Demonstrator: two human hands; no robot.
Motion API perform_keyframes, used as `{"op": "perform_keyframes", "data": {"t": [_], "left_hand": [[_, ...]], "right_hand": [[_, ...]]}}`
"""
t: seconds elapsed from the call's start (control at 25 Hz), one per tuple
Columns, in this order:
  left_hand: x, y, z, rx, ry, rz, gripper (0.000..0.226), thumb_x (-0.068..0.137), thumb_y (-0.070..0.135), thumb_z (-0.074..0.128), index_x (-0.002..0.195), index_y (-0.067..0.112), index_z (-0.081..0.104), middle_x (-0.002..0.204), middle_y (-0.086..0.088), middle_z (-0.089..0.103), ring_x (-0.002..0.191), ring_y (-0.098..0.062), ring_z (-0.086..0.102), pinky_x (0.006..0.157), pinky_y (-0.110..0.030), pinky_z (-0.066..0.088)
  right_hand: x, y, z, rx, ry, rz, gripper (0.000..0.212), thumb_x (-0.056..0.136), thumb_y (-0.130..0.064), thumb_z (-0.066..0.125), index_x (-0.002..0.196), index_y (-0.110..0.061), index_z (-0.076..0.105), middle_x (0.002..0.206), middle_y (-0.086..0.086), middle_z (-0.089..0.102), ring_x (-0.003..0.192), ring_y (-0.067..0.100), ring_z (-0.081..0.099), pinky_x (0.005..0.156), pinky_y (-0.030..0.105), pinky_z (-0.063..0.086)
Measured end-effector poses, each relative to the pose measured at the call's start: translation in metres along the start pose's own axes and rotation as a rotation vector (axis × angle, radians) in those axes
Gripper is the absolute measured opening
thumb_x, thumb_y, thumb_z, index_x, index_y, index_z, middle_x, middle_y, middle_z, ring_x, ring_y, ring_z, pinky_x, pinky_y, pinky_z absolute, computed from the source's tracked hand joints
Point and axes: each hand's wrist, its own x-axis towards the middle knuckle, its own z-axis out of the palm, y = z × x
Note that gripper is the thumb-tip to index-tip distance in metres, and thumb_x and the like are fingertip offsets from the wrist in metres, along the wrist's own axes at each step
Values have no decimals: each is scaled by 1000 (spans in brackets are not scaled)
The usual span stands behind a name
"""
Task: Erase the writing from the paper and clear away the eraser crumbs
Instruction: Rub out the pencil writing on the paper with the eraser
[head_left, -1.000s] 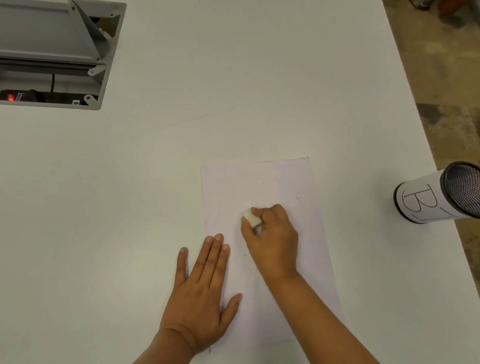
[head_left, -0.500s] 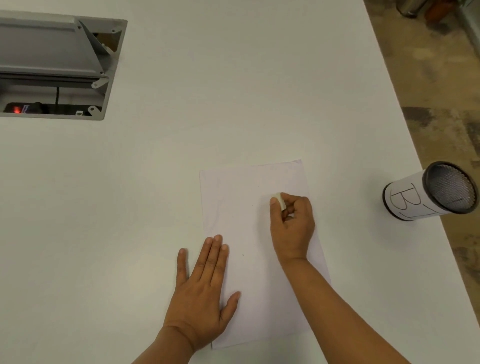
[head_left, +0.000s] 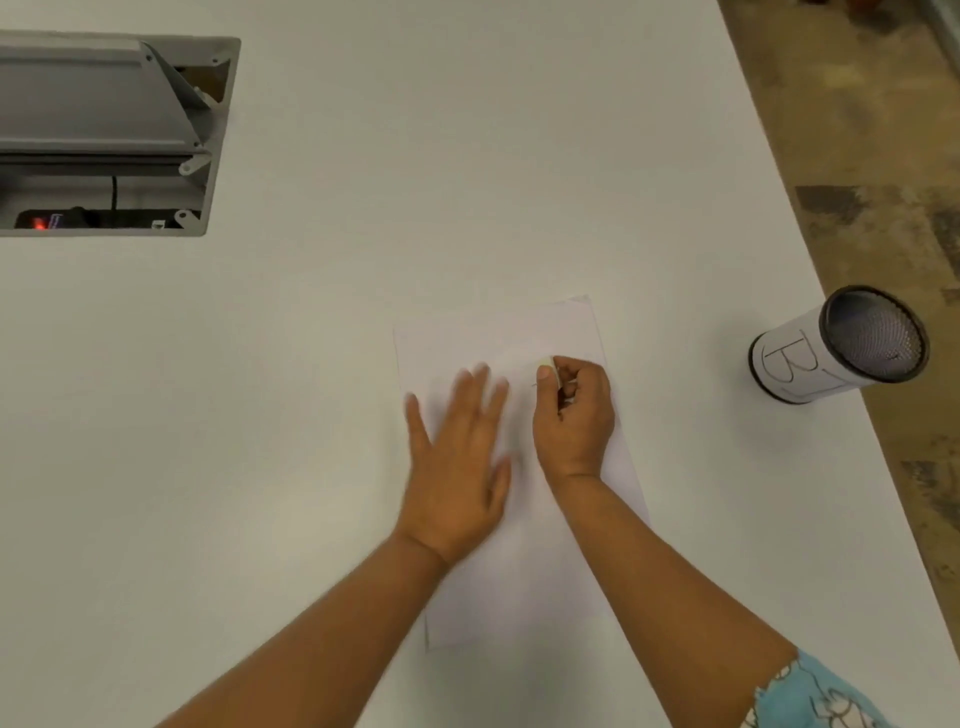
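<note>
Paper (head_left: 483, 332) under flat left hand (head_left: 457, 467); right hand (head_left: 574, 415) pinches eraser (head_left: 549, 362); mesh cup (head_left: 836, 345) nearby

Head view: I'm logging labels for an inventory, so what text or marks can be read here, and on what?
"B": hand-drawn on the white paper wrap of the mesh cup; a further stroke beside it is unclear.
Sheet of paper: no legible writing.
Power strip in the table's cable box: markings too small to read.

white table (head_left: 467, 182) | grey hatch (head_left: 114, 135) open at left, perhaps a cable box | mottled brown floor (head_left: 883, 156) right
</note>
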Motion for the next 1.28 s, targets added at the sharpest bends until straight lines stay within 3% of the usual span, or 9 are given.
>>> {"op": "perform_keyframes", "data": {"t": [0.08,0.16,0.32,0.44,0.64,0.84,1.0,1.16,1.28], "left_hand": [[6,-26,-26,-142,166,-204,56,89,26,39,141,7,32,149,-12,30,140,-21,17,111,-50,-2],[-11,-55,-44,-152,211,-355,57,90,26,40,142,7,27,152,-10,22,142,-17,10,114,-41,-4],[-86,-50,-37,-8,-46,-508,79,88,57,16,145,8,-5,155,-7,-9,141,-15,-17,116,-40,-8],[-110,-29,-13,119,-205,-344,84,86,64,12,145,5,-2,154,-10,-4,143,-22,-11,115,-41,-8],[-59,-46,-2,215,-230,-74,76,90,58,11,146,8,9,155,-9,5,144,-24,1,112,-51,-1],[-1,-74,-7,235,-279,76,71,89,56,11,146,17,-4,155,-2,-8,143,-18,-10,114,-44,-12],[9,-80,1,321,-307,82,63,89,52,1,143,23,-15,154,2,-14,142,-17,-15,115,-45,-10],[8,-79,3,320,-278,76,61,92,46,8,146,20,-3,155,-1,-3,143,-20,-6,116,-48,-2],[10,-79,3,326,-282,74,62,91,47,8,146,20,-1,155,-1,-2,143,-20,-5,115,-48,-1]], "right_hand": [[0,-1,0,18,-8,7,6,86,-18,58,90,-13,56,86,7,58,65,0,48,60,5,39],[-1,1,0,30,-8,3,6,86,-20,57,90,-15,55,86,7,58,64,1,48,59,6,39],[-2,2,2,42,-4,-4,5,86,-24,55,88,-20,54,84,3,57,64,2,49,58,5,38],[-2,0,2,48,-9,2,7,86,-24,55,86,-27,49,85,3,57,66,2,49,59,6,39],[-3,1,2,35,-13,6,6,87,-25,55,86,-27,49,85,3,58,66,3,49,58,9,40],[-3,-1,1,46,-9,-4,7,86,-24,56,86,-28,50,84,1,56,67,2,51,58,7,41],[-4,0,1,63,2,-22,7,85,-27,57,85,-29,50,82,-1,56,70,-1,51,58,5,40],[-6,-1,1,-21,-70,-40,15,80,-23,67,87,-25,54,86,1,57,67,0,51,55,8,41],[-9,-11,9,-226,-87,-153,20,75,-27,72,91,-18,63,85,0,61,75,9,54,56,17,43]]}}
